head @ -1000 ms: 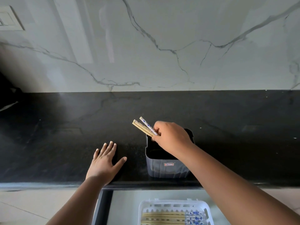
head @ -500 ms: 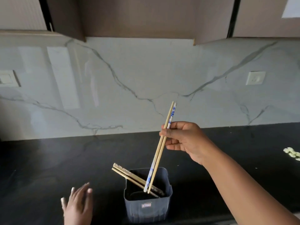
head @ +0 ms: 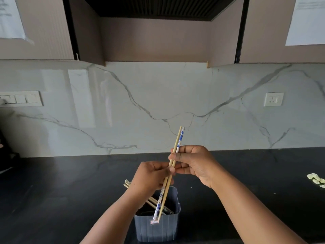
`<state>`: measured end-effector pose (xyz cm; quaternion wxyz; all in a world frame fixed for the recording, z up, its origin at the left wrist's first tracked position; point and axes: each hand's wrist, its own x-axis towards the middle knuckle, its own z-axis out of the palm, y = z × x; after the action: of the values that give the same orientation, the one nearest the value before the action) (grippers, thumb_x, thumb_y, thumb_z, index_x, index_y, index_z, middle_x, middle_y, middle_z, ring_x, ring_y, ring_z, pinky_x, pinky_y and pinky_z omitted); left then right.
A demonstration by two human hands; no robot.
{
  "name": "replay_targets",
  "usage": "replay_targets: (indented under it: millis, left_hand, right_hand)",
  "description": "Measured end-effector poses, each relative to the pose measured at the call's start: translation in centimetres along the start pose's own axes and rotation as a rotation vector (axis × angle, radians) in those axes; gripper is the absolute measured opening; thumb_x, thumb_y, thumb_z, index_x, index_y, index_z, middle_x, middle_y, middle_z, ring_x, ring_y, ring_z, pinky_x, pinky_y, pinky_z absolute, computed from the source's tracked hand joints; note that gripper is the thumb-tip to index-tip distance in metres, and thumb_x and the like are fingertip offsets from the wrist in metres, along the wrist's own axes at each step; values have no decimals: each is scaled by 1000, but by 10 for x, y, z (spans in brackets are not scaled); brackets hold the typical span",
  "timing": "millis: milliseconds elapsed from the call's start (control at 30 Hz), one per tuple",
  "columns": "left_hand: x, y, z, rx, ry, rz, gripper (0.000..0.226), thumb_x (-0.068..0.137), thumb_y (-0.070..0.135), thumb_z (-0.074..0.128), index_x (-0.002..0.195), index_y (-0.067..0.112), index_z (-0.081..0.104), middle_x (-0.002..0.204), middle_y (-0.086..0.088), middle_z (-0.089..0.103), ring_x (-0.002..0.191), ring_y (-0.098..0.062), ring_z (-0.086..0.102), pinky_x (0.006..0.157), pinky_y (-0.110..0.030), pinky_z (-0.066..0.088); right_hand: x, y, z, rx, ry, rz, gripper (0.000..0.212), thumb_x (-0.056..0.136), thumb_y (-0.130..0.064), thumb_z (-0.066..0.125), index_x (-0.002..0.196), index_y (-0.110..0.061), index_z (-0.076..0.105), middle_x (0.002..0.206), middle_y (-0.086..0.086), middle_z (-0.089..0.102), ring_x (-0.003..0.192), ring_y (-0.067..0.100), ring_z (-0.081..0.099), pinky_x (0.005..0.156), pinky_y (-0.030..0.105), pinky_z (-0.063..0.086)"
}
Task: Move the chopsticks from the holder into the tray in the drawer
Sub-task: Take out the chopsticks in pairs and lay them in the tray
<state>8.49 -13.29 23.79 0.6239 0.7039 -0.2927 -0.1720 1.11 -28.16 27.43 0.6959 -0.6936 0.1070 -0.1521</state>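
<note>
A pair of chopsticks (head: pixel 178 140), one plain wood and one with a blue-and-white pattern, is held upright and tilted above the grey holder (head: pixel 157 228). My right hand (head: pixel 195 162) pinches the pair near its upper half. My left hand (head: pixel 149 176) pinches the same pair just below, fingertips meeting the right hand's. The pair's lower tips hang in front of the holder's rim. More chopsticks (head: pixel 127 184) lean out of the holder to the left, partly hidden behind my left wrist. The drawer and its tray are out of view.
The holder stands on a black countertop (head: pixel 61 191) near its front edge. A marble backsplash (head: pixel 123 111) rises behind, with a switch panel (head: pixel 21 99) at left and a socket (head: pixel 273 99) at right. Small pale pieces (head: pixel 316 180) lie at the far right. Cabinets hang above.
My right hand has lifted the pair higher out of the holder. My left hand rose from the countertop and took hold of the pair too. The view tilted upward, losing the drawer.
</note>
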Motion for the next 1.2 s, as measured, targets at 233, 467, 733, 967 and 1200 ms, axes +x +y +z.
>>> replay_targets:
  millis: [233, 467, 733, 967, 1200]
  left_hand:
    - [-7, 4, -11, -261, 94, -133, 20, 81, 17, 75, 97, 5, 74, 90, -13, 77, 78, -26, 75, 61, -28, 58]
    - [-12, 21, -14, -604, -123, -237, 25, 71, 17, 74, 92, 2, 77, 99, -21, 73, 76, -26, 74, 59, -31, 60]
    - [-22, 26, -10, -559, -229, -255, 28, 84, 14, 68, 106, -2, 72, 100, -24, 70, 78, -29, 72, 61, -32, 60]
    - [-24, 20, 1, -536, -232, -287, 29, 79, 12, 72, 103, -5, 71, 92, -23, 70, 74, -29, 71, 62, -35, 62]
    - [-24, 17, 9, -512, -209, -340, 35, 73, 9, 72, 102, -9, 70, 84, -23, 69, 67, -27, 70, 60, -34, 61]
  right_hand:
    - [-26, -41, -24, -175, 125, -255, 16, 81, -12, 77, 91, -25, 77, 90, 0, 78, 77, 10, 73, 70, 25, 59]
    - [-55, -48, -17, -1211, 95, -1425, 25, 83, -15, 58, 97, -22, 78, 102, 1, 76, 96, 21, 71, 86, 35, 57]
    - [-34, 29, -21, -1303, -43, -1458, 23, 99, -21, 54, 109, -22, 75, 106, 1, 74, 101, 19, 67, 84, 33, 56]
    - [-40, 40, -20, -1324, -14, -1445, 20, 96, -19, 61, 110, -24, 74, 94, -1, 73, 93, 18, 65, 78, 31, 53]
    - [-45, 49, -23, -1303, -88, -1394, 18, 91, -15, 67, 106, -19, 76, 88, 1, 71, 91, 19, 65, 82, 28, 56]
